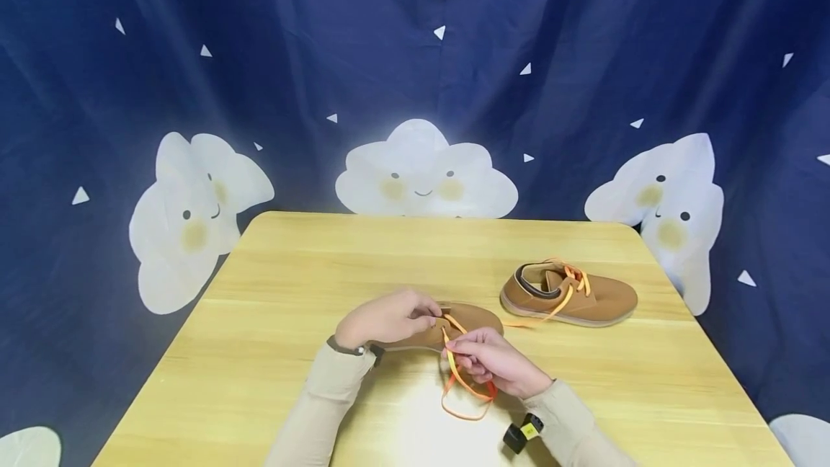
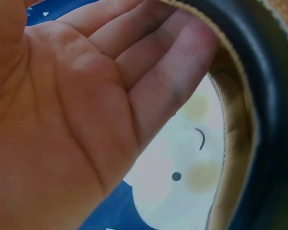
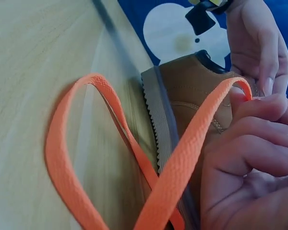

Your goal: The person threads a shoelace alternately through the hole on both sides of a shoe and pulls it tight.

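A brown shoe [image 1: 480, 316] with a dark padded collar [image 2: 261, 96] lies mid-table, toe to the right. My left hand [image 1: 392, 317] is over its opening, fingers reaching in past the collar and thumb at the lacing flap, gripping the shoe's upper there. With thumb and fingertips my right hand [image 1: 496, 360] pinches an orange shoelace [image 1: 452, 366] in front of the shoe. From the pinch the lace runs up to an eyelet, and its slack hangs in a loop [image 3: 62, 143] on the near side. Part of the shoe's heel is hidden under the left hand.
A second brown shoe [image 1: 609, 298] with orange laces stands at the back right, one lace end [image 1: 525, 323] trailing left onto the wooden table [image 1: 292, 272]. A black wrist device [image 1: 519, 437] hangs below the right sleeve. Behind the table hangs a blue curtain [image 1: 389, 56] with clouds.
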### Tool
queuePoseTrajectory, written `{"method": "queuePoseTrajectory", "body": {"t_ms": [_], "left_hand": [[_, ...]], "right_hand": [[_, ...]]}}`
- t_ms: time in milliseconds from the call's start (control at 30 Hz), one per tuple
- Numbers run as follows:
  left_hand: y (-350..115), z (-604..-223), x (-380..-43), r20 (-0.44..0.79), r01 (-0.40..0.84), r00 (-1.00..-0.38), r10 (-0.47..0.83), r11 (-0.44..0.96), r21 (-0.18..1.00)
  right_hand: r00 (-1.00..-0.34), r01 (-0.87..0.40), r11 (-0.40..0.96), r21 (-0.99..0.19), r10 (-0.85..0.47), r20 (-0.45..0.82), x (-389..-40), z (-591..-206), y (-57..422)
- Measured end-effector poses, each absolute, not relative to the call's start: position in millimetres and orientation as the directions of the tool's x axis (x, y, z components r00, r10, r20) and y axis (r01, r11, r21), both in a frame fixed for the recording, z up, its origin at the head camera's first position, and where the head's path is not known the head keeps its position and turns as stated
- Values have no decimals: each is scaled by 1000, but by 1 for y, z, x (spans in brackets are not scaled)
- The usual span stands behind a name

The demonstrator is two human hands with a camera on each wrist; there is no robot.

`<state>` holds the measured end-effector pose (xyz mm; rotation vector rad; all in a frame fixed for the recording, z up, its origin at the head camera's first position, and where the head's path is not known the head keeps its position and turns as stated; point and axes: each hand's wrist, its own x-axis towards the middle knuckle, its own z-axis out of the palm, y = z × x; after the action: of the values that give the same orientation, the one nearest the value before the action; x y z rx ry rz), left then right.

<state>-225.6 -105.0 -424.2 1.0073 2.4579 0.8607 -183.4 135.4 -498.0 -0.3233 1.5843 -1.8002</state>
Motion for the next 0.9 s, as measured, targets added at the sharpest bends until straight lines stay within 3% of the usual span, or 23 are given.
{"method": "queuePoseTrajectory", "body": {"t_ms": [300, 567, 767, 900], "left_hand": [[-104, -433, -228, -171, 470, -660, 731, 580, 666], [-104, -438, -232, -198, 441, -669, 716, 597, 671], [-103, -439, -233, -181, 440, -670, 720, 581, 684], [-102, -439, -234, -161, 440, -667, 727, 560, 702]], "right_hand": [[-724, 361, -22, -932, -636, -266, -188, -500, 129], [-789, 317, 28, -948, -548, -280, -187, -494, 123], [-910, 97, 213, -972, -376, -173, -187, -485, 122], [-939, -34, 309, -950, -335, -75, -189, -481, 122]]}}
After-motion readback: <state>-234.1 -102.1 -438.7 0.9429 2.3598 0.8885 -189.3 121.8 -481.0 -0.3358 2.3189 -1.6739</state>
